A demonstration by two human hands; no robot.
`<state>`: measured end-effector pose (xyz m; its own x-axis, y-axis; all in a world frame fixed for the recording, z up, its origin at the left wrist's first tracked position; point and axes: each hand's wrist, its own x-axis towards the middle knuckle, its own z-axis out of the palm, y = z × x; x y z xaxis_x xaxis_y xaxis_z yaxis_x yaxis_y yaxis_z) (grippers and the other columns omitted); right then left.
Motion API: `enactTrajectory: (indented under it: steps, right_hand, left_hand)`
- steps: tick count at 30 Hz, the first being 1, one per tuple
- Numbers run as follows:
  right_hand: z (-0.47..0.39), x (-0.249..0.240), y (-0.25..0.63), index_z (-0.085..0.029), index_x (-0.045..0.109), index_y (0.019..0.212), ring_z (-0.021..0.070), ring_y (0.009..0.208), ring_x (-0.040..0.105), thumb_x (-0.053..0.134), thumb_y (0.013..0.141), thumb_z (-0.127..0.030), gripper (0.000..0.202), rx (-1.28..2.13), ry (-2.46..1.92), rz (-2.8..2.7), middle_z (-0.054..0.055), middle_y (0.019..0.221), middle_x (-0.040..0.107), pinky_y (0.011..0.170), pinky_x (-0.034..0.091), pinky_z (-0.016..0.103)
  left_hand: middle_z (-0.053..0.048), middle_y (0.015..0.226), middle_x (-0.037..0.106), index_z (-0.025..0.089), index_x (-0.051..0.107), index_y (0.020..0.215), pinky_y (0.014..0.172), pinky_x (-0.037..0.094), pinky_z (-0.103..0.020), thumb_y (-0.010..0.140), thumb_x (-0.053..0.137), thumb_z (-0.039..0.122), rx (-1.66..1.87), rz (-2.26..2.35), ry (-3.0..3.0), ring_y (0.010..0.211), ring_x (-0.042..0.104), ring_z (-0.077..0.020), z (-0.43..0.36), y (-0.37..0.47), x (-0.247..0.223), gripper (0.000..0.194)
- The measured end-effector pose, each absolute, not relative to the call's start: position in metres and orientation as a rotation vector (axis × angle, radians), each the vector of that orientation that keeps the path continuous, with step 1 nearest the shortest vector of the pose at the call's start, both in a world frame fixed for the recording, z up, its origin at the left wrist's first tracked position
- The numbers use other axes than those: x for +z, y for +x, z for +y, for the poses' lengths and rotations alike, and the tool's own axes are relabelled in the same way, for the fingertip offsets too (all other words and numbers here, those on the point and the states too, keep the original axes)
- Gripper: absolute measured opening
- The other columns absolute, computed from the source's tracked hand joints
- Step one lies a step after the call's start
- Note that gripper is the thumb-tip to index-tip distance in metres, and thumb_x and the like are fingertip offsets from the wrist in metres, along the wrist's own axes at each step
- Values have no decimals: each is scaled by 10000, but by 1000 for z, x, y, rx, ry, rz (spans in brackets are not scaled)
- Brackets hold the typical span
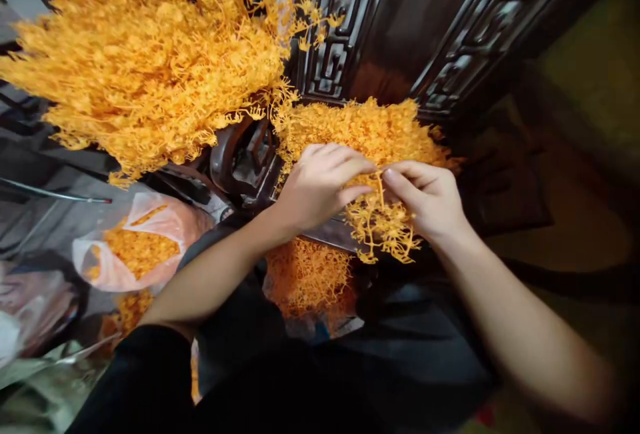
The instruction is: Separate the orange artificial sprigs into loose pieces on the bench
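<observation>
An orange curly sprig point(383, 224) hangs down between my two hands, its stem top at my fingertips. My right hand point(425, 197) pinches that stem between thumb and forefinger. Close beside it on the left, my left hand point(327, 184) is held palm down, thumb and fingers apart, with the fingertips near the top of the stem; whether they touch it is unclear. Behind both hands lies a pile of similar orange sprigs point(360, 124) on a dark wooden seat point(335, 233).
A larger orange heap point(165, 67) fills the upper left. Carved dark wood panels point(395, 21) stand behind. At the lower left is a plastic bag point(187, 221) of orange pieces. More orange pieces point(313, 277) lie below the seat, near my lap.
</observation>
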<state>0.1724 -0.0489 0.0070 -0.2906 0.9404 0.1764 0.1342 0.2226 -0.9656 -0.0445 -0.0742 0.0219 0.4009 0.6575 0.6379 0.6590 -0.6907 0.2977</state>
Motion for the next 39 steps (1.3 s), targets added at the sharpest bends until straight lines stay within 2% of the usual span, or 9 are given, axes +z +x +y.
enactTrajectory:
  steps: [6,12,19,24,26,30,33,35,39]
  right_hand:
    - [-57,15,176,-236,742,844,124,550,506,706,937,-491,274,1160,-982,-1880,0,648,604,533,398,280]
    - [-62,17,172,-269,804,941,238,1010,675,654,916,-256,152,814,-819,-2063,65,1079,716,933,528,412]
    - [-72,4,149,-292,822,1022,279,1213,661,563,905,-333,287,1508,-836,-1549,25,1104,780,1147,452,486]
    - [-75,3,137,-261,797,1030,304,1236,656,331,978,-721,657,1828,-733,-1222,55,1102,789,1084,471,530]
    - [-75,4,135,-260,774,1090,293,1219,661,436,958,-756,615,1808,-771,-1309,59,1146,774,1079,483,501]
    - [-72,5,136,-238,732,1132,239,1094,679,702,895,-635,464,1665,-752,-1551,62,1087,749,1012,527,394]
    - [-71,11,143,-222,697,1087,155,764,648,774,873,-534,386,1706,-792,-1671,2,825,688,729,534,291]
    - [-71,15,148,-207,670,933,103,564,516,798,861,-448,283,1742,-826,-1779,-46,656,576,547,422,245]
    - [-73,16,155,-199,630,811,106,552,505,783,820,-304,186,1668,-880,-1973,-39,651,582,520,397,248]
  left_hand:
    - [-38,991,745,246,741,1062,835,481,-329,1003,613,399,-1312,-1126,-2765,935,673,-163,-73,-43,23,207]
    - [-32,837,709,197,741,910,722,492,-294,997,617,429,-1630,-1426,-2799,771,628,-133,-80,-37,26,277]
    - [-19,853,729,169,714,908,686,513,-247,999,612,344,-1726,-1781,-2694,743,655,-112,-75,-36,16,222]
    - [-30,876,748,176,725,902,768,532,-260,968,657,312,-1620,-1657,-2689,812,673,-126,-78,-38,15,166]
    - [-28,873,751,178,724,903,782,536,-266,975,646,319,-1608,-1644,-2737,810,677,-126,-80,-37,16,177]
    - [-23,854,743,178,717,937,758,535,-271,995,601,325,-1682,-1746,-2792,786,672,-128,-85,-36,18,196]
    - [-39,893,726,176,712,905,765,525,-281,964,649,359,-1710,-1705,-2809,832,655,-140,-87,-39,23,202]
    - [-49,917,699,175,695,859,750,511,-285,930,694,386,-1719,-1651,-2796,835,625,-142,-87,-41,25,223]
    - [-33,865,648,181,648,831,678,472,-274,940,670,390,-1819,-1781,-2771,751,558,-126,-85,-43,20,237]
